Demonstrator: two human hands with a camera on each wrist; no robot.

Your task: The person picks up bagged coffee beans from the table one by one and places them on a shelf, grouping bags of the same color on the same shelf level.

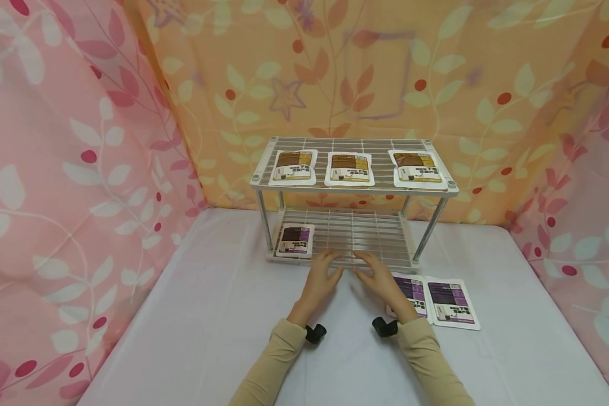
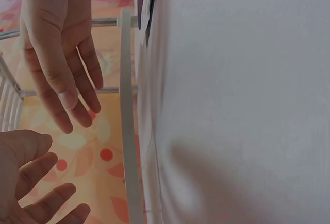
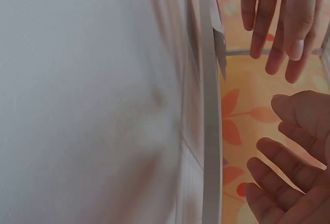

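Note:
My left hand [image 1: 321, 282] and right hand [image 1: 378, 281] face each other just in front of the lower shelf [image 1: 357, 239] of a white wire rack. Both have relaxed, spread fingers and hold nothing; a gap separates them in the left wrist view. A purple-and-white pouch [image 1: 295, 241] lies on the lower shelf's left end, nearest my left hand. Beside my right forearm, a second purple pouch [image 1: 415, 290] lies on the table, partly hidden by that arm. Another purple pouch [image 1: 451, 303] lies to its right, against it.
On the rack's upper shelf [image 1: 321, 145] lie three brown-and-yellow pouches: one at the left [image 1: 293, 167], one near the middle [image 1: 349, 169] and one at the right [image 1: 418, 169]. Metal posts [image 1: 430, 228] join the shelves. Patterned cloth [image 1: 304, 67] hangs behind the white table [image 1: 208, 316].

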